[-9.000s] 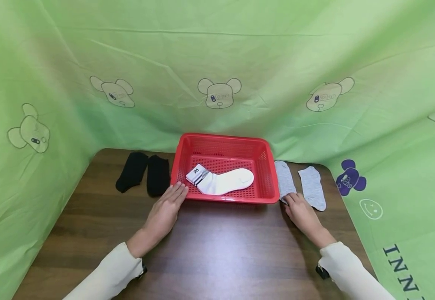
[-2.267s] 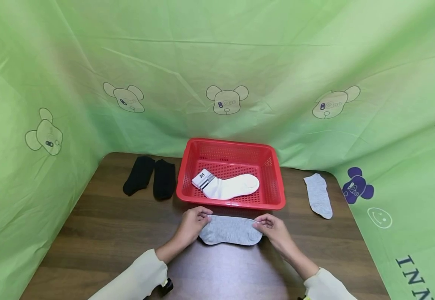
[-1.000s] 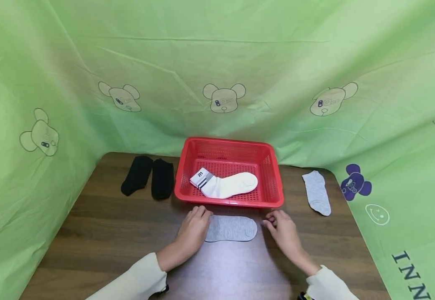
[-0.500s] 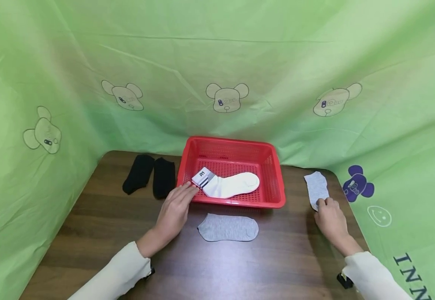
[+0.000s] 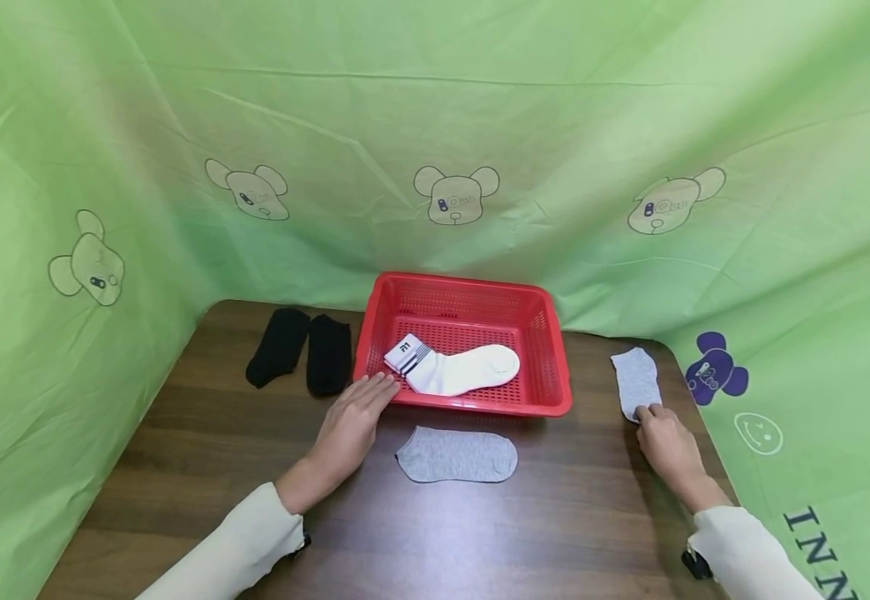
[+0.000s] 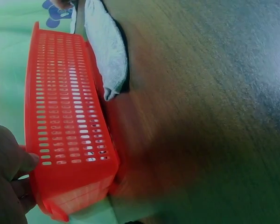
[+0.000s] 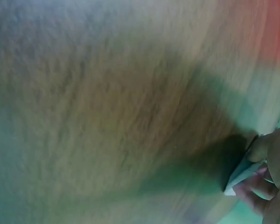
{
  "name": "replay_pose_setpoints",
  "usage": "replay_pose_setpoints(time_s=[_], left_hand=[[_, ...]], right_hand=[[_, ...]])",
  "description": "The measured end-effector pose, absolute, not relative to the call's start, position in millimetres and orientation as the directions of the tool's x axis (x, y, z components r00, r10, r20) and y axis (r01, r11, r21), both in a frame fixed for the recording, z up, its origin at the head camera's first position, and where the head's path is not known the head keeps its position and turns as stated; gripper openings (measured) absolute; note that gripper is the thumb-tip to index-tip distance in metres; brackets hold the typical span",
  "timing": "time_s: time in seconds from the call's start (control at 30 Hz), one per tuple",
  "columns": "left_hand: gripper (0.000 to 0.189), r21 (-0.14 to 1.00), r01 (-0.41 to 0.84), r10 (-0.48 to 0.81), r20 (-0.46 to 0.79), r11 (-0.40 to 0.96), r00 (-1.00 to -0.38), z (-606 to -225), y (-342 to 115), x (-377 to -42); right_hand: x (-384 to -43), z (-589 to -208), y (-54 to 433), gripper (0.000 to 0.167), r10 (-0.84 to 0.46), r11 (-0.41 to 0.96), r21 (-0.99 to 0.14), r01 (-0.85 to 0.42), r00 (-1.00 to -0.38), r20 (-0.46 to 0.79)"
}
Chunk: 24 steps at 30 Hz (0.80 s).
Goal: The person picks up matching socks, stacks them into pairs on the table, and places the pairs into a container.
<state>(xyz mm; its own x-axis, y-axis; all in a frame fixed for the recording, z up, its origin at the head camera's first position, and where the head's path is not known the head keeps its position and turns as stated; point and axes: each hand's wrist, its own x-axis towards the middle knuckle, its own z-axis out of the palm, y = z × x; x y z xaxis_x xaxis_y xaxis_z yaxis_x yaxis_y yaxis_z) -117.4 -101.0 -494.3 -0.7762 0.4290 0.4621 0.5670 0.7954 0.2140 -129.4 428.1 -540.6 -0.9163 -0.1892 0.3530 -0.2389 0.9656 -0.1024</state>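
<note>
In the head view my left hand point(image 5: 347, 425) lies on the front left corner of a red plastic basket point(image 5: 472, 402), its fingers extended over the rim. A white sock point(image 5: 472, 371) with dark stripes at the cuff lies inside that basket. On the right, my right hand point(image 5: 669, 446) pinches the toe end of a light grey sock point(image 5: 636, 379); the right wrist view shows the fabric point(image 7: 245, 172) between thumb and fingers. Another light grey sock point(image 5: 457, 456) lies flat and sideways on the table before the basket, touched by neither hand.
Two black socks point(image 5: 279, 346) lie side by side left of the basket. A brown wooden table point(image 5: 450, 542) carries everything. Green printed cloth point(image 5: 330, 233) hangs close behind the table and at both sides.
The first grey sock went from beside the basket to in front, where both hands spread and released it. Then my left hand moved to the basket rim, my right to the other grey sock.
</note>
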Motion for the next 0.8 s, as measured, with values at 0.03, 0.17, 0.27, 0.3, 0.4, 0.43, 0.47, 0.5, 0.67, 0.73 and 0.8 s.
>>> replay_pose_setpoints(time_s=[0.03, 0.17, 0.27, 0.3, 0.4, 0.43, 0.47, 0.5, 0.67, 0.73, 0.8], left_hand=[[0.050, 0.211, 0.568, 0.430, 0.465, 0.795, -0.774, -494.3, -100.8, -117.8], [0.048, 0.209, 0.573, 0.427, 0.480, 0.793, -0.766, -494.1, -100.8, -119.1], [0.047, 0.210, 0.575, 0.426, 0.485, 0.791, -0.764, -493.9, -101.2, -119.3], [0.047, 0.211, 0.575, 0.426, 0.485, 0.790, -0.764, -493.8, -101.2, -119.4], [0.048, 0.215, 0.575, 0.426, 0.484, 0.789, -0.765, -493.8, -101.5, -119.7], [0.048, 0.217, 0.575, 0.425, 0.483, 0.789, -0.765, -494.0, -101.6, -119.8], [0.047, 0.218, 0.576, 0.425, 0.484, 0.788, -0.765, -494.1, -101.5, -119.8], [0.047, 0.219, 0.578, 0.426, 0.486, 0.786, -0.763, -494.4, -101.4, -119.8], [0.046, 0.214, 0.578, 0.421, 0.497, 0.788, -0.758, -495.7, -101.2, -120.0], [0.047, 0.211, 0.577, 0.420, 0.500, 0.789, -0.757, -495.8, -101.1, -120.5], [0.048, 0.209, 0.578, 0.420, 0.502, 0.789, -0.756, -495.5, -101.0, -121.0]], right_hand=[[-127.5, -540.2, 426.5, 0.013, -0.188, 0.965, -0.108, -0.240, -0.916, 0.353], [-119.4, -537.6, 414.9, 0.018, -0.215, 0.952, -0.122, -0.281, -0.897, 0.385], [-112.6, -537.0, 403.5, 0.022, -0.236, 0.939, -0.132, -0.317, -0.876, 0.420], [-110.1, -537.0, 399.7, 0.022, -0.239, 0.936, -0.139, -0.324, -0.873, 0.426], [-102.7, -536.4, 386.6, 0.024, -0.238, 0.929, -0.165, -0.331, -0.877, 0.418], [-99.7, -536.4, 381.9, 0.024, -0.235, 0.928, -0.176, -0.329, -0.882, 0.408], [-96.6, -536.4, 377.1, 0.025, -0.231, 0.926, -0.190, -0.325, -0.889, 0.395], [-93.3, -536.5, 372.1, 0.026, -0.224, 0.925, -0.205, -0.319, -0.897, 0.382], [-77.0, -534.4, 344.8, 0.029, -0.179, 0.920, -0.283, -0.272, -0.933, 0.312], [-71.6, -531.8, 333.9, 0.028, -0.149, 0.920, -0.314, -0.235, -0.950, 0.275], [-66.9, -528.5, 323.7, 0.027, -0.112, 0.918, -0.349, -0.187, -0.968, 0.222]])
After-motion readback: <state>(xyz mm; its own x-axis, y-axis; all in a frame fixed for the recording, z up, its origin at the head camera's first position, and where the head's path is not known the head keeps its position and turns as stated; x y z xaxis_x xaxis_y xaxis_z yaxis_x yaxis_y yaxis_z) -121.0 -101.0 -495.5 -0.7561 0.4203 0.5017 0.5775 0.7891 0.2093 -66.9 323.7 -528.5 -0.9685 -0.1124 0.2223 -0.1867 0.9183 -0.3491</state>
